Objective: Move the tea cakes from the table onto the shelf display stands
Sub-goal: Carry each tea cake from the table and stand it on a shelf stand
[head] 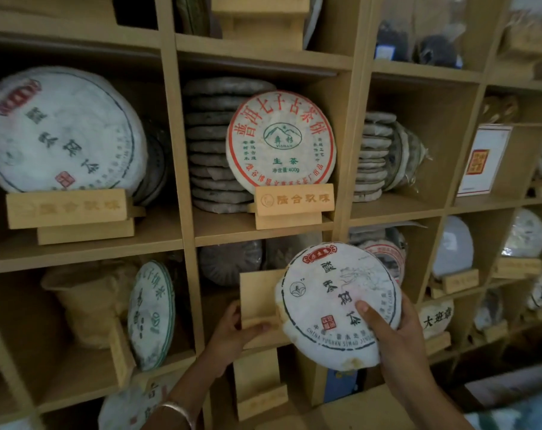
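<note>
Holding a wrapped tea cake (338, 301) upright in front of the shelf (170, 150), the right hand (396, 336) is gripping its lower right edge, thumb pressed flat across the printed face and fingers curled behind, so the label is facing outward the way the displayed cakes do. Just left of it, the left hand (232, 333) is gripping a bare wooden stand (257, 302), fingers wrapped round its left edge and thumb lying along the front ledge, probably steadying it so it is not tipping while the cake is going in. The cake is overlapping the stand's right side; whether it is already sitting on the ledge cannot be told.

Above, a red-ringed cake (280, 141) is leaning back on a lettered stand (294, 200), with a stack of dark cakes (215, 144) standing behind on the left. Far left, a large white cake (61, 128) is resting on a second stand (66, 207). Both are showing the pose being aimed for: edge in the groove, face forward. Seating this cake seems nearly done.
</note>
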